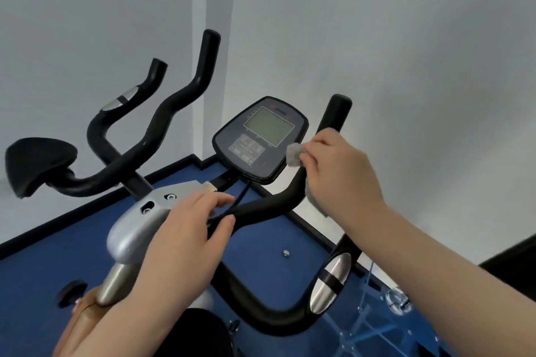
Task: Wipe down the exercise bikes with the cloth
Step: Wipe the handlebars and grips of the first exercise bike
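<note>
My right hand (336, 165) clutches the crumpled grey cloth (294, 154) against the black curved handlebar (269, 206); my left hand (185, 238) rests there, fingers loose.

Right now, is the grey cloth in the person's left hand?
No, the grey cloth is bunched in the right hand on the black handlebar; the left hand holds none.

No readable text anywhere. Console (260, 139) has a small red logo mark above the screen (269, 125), too blurred to read. Screen is blank grey, no digits showing. Keypad (247, 146) below it has button markings, too small and smeared to make out. No labels legible on handlebars (269, 203) or the silver housing (136, 220).
</note>
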